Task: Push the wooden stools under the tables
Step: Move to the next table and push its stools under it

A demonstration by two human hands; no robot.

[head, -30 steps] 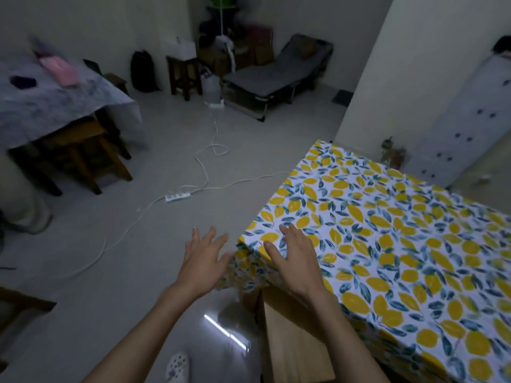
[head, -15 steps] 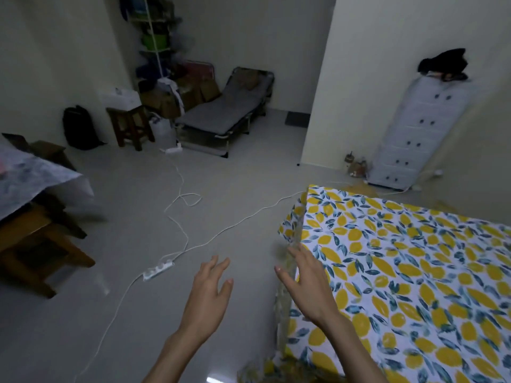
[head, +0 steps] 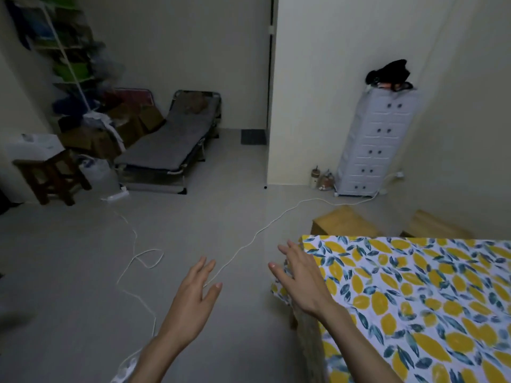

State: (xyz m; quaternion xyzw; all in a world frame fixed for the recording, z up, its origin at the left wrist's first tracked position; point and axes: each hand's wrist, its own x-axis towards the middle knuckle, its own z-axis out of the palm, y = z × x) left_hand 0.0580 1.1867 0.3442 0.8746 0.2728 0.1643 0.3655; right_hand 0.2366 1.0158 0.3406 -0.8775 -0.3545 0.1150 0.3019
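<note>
Stools (head: pixel 343 221) came into view at centre right beyond the lemon-print table (head: pixel 414 286) as you looked up, unpushed, your left hand (head: pixel 193 297) and right hand (head: pixel 301 280) spread empty.

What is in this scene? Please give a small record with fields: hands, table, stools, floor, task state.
left hand: left hand open, holds nothing, above the floor
right hand: right hand open, holds nothing, over the table corner
table: table with lemon-print cloth, lower right
stools: two light wooden stools at the table's far side, seats sticking out; a dark stool far left
floor: white cable runs across it
task state: far stools not yet pushed fully under
</note>
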